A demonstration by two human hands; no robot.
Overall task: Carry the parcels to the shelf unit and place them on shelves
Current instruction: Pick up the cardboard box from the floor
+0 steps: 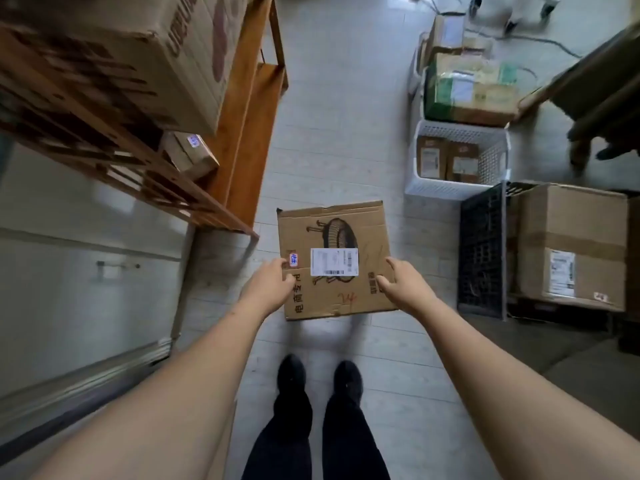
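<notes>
My left hand (273, 282) and right hand (401, 280) each clamp a side edge of the flat brown cardboard parcel with white barcode label (334, 259), held at 12 o'clock above my feet. The orange wooden shelf unit (249, 126) stands at 10 o'clock. Risk: edge-only grip, so the parcel could tip or slip on the lift.

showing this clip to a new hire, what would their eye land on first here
First, the flat cardboard parcel in the middle, with a white shipping label and a dark drawing on top, gripped at its edges by the left hand and the right hand above the person's black shoes. Next, the wooden shelf unit at upper left, already carrying a big carton. On the right, a white basket and a black crate hold more boxes.
</notes>
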